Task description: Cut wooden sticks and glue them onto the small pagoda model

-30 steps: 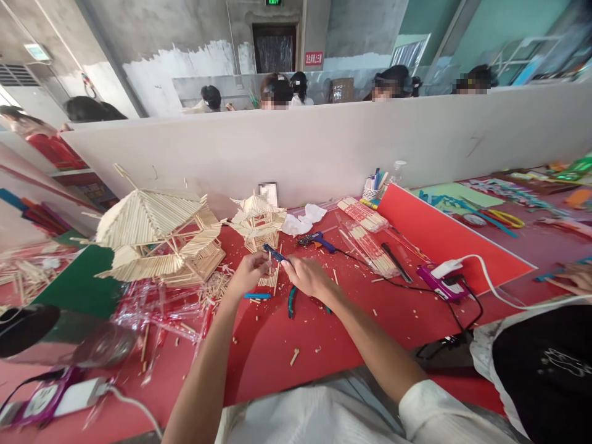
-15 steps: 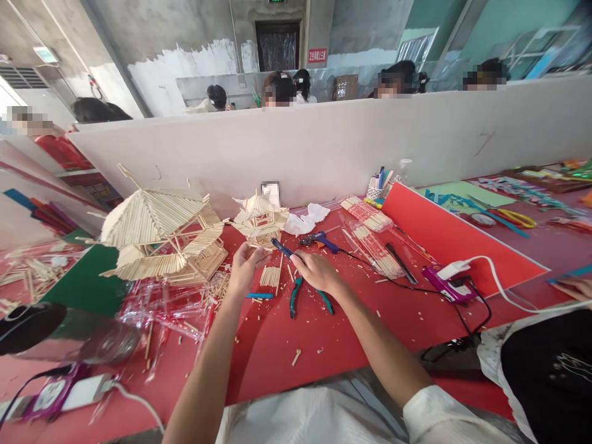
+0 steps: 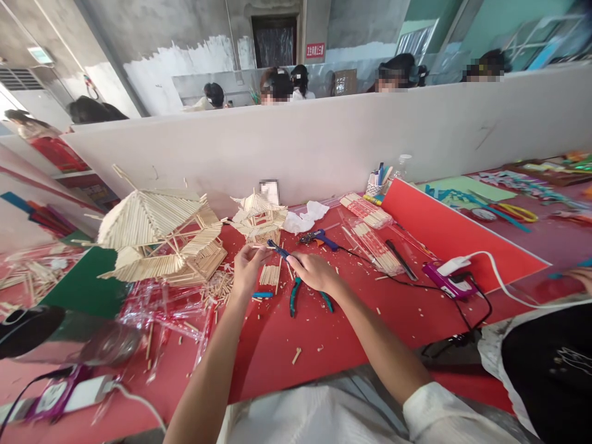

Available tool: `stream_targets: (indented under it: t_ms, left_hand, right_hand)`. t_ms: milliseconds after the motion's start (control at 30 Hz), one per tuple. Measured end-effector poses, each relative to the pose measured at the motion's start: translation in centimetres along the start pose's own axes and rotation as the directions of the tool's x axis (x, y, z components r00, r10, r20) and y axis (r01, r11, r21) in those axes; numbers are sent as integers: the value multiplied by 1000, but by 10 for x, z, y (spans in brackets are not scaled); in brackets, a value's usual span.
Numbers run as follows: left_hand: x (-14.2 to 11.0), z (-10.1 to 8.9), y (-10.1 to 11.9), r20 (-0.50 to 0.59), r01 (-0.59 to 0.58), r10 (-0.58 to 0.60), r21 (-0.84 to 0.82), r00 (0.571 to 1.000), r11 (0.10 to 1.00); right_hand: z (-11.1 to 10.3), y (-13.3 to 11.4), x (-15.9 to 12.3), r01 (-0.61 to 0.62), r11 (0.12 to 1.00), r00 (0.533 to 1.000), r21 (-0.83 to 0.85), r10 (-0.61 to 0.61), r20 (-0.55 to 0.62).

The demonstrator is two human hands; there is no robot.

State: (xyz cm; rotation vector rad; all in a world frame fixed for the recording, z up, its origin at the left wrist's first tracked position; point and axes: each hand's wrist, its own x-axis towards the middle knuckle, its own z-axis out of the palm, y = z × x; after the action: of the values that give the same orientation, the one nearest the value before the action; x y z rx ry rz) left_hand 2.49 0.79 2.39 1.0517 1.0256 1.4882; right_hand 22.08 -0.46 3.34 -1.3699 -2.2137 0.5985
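We look out from a single camera worn on the person's head, facing forward and down across the table [image 3: 335, 351] toward the white partition [image 3: 314, 154], which spans most of our width. Nearest us, well on this side of the partition, lies the person's pale shirt [image 3: 300, 416]; the left fingers [image 3: 245, 253] and right fingers [image 3: 297, 266] sit farther off, between shirt and partition. Beyond and above the partition, our wide view takes in the gray wall [image 3: 166, 28].
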Motion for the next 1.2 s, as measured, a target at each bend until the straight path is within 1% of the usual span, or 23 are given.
stream_targets:
  t_ms: [133, 367, 567, 867, 1067, 1200]
  left_hand:
    - [-1, 2, 0, -10, -7, 7, -1, 1000, 1000]
    - [-2, 3, 0, -32, -14, 13, -35, 999, 999]
    - [-4, 4, 1, -41, -32, 32, 4, 999, 999]
    - [-3, 3, 1, -62, -32, 32, 0, 998, 999]
    - [-3, 3, -1, -69, -42, 40, -22, 997, 999]
    - [-3, 4, 1, -81, -49, 48, -1, 996, 999]
  right_hand:
    - [0, -1, 0, 0, 1000, 1000, 11, 0, 2]
    - [-2, -5, -1, -5, 1000, 1000, -21, 5, -2]
    - [-4, -11, -3, -29, 998, 1000, -52, 29, 2]
    - [-7, -15, -5, -48, 992, 998, -119, 52, 28]
    - [-7, -16, -6, -47, 985, 998, -166, 51, 23]
    - [-6, -15, -6, -37, 984, 999, -172, 42, 28]
